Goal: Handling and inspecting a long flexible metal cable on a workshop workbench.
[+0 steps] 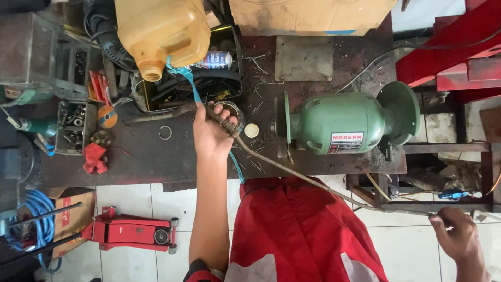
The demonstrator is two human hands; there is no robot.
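My left hand [211, 133] reaches onto the dark workbench [151, 156] and is closed around the coiled end of a long grey cable [313, 183]. The cable runs diagonally down and right across my red shirt to my right hand [459, 240], which grips its other end low at the right, over the tiled floor. A blue cord [190, 83] passes under my left hand, coming from a yellow jerrycan [162, 31]. A small cream cap [251, 130] lies just right of my left hand.
A green bench grinder [344, 122] stands on the bench to the right. Behind are a spray can [214, 60], a metal plate [302, 57] and a cardboard box [308, 15]. Trays of bolts [73, 125] and a red rag [94, 159] sit at left. A red floor jack [130, 232] is below.
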